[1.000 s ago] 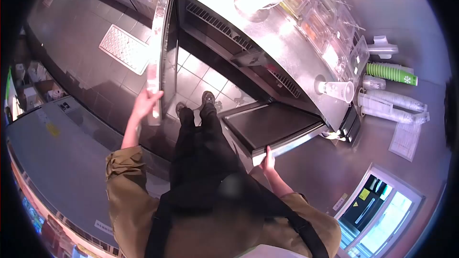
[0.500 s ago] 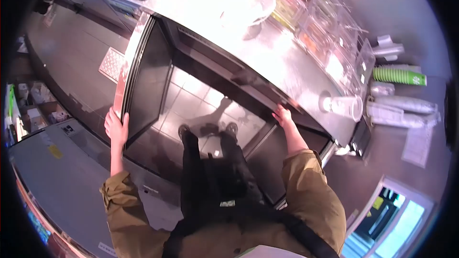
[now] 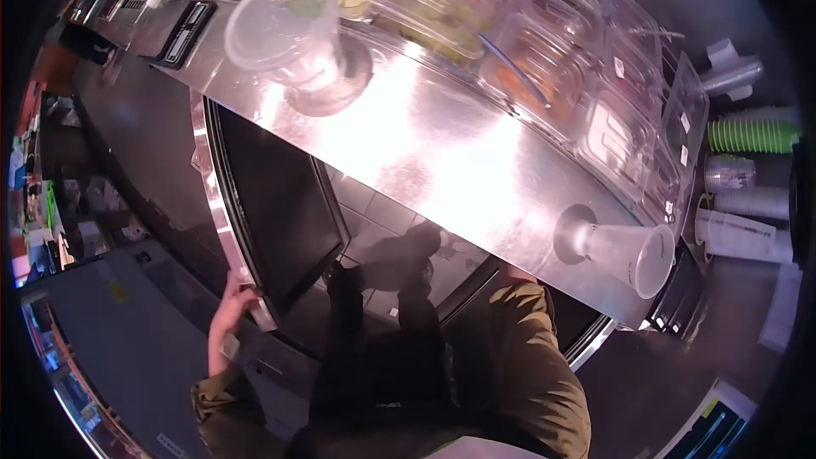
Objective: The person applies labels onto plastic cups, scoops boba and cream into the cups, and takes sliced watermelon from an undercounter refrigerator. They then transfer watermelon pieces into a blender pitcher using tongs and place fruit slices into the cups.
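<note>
My left hand point(image 3: 229, 316) has its fingers on the metal edge of the left cabinet door point(image 3: 280, 212), near the corner closest to me; the door stands swung out. Only the wrist end of my right hand point(image 3: 515, 274) shows, as the arm reaches under the front edge of the steel counter point(image 3: 408, 149). The fingers are hidden under it. Beneath that forearm lies the dark inner face of the right door point(image 3: 571, 314), also swung out. The cabinet's inside is out of sight below the counter.
On the counter are a large clear container point(image 3: 285, 34), a clear cup point(image 3: 633, 259) and a black scale point(image 3: 183, 34). Lidded food tubs point(image 3: 442, 8) line its back. Green cups point(image 3: 752, 136) stick out at right. A grey unit point(image 3: 110, 357) stands at left.
The view has moved forward over the counter. My right hand went from the right door's edge to under the counter. The left door swung wider, my left hand staying at its edge.
</note>
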### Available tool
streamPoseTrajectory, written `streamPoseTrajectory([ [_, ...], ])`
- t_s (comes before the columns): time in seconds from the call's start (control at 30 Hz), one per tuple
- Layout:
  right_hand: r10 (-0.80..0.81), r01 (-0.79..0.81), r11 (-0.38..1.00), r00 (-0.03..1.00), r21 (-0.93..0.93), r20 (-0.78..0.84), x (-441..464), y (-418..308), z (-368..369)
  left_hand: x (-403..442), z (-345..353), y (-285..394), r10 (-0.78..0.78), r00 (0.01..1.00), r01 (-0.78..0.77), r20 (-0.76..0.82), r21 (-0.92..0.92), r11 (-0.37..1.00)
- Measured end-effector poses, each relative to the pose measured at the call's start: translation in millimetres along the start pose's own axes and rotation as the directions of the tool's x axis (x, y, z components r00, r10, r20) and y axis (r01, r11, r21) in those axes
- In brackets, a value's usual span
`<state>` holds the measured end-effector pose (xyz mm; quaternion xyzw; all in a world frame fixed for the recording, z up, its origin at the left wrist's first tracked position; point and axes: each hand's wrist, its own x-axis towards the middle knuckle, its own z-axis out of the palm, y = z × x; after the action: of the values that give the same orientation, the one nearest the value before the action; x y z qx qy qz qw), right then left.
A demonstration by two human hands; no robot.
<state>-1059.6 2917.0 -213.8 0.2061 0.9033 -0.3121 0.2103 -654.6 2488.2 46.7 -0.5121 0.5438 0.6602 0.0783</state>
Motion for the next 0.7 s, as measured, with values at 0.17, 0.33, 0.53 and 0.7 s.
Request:
streamPoseTrajectory([
  [0.17, -0.025, 0.021, 0.996, 0.999, 0.09, 0.041, -10.9, 24.9, -10.6, 24.4, 148.9, -20.4, -0.049, 0.827, 0.304, 0.561, -0.372, 0.877],
  [0.33, 0.0, -0.009, 0.984, 0.999, 0.177, 0.051, -27.7, 63.4, -35.7, 127.9, 306.4, -54.3, -0.19, 0.737, 0.437, 0.649, -0.242, 0.866],
  [0.53, 0.033, -0.034, 0.972, 0.999, 0.234, 0.01, -31.5, 117.5, -55.4, 216.6, 368.5, -51.4, -0.156, 0.884, 0.378, 0.44, -0.477, 0.794],
  [0.7, -0.053, 0.064, 0.955, 0.998, 0.291, -0.046, -17.6, 157.0, -56.2, 249.1, 400.3, -30.7, -0.097, 0.934, 0.29, 0.344, -0.571, 0.768],
])
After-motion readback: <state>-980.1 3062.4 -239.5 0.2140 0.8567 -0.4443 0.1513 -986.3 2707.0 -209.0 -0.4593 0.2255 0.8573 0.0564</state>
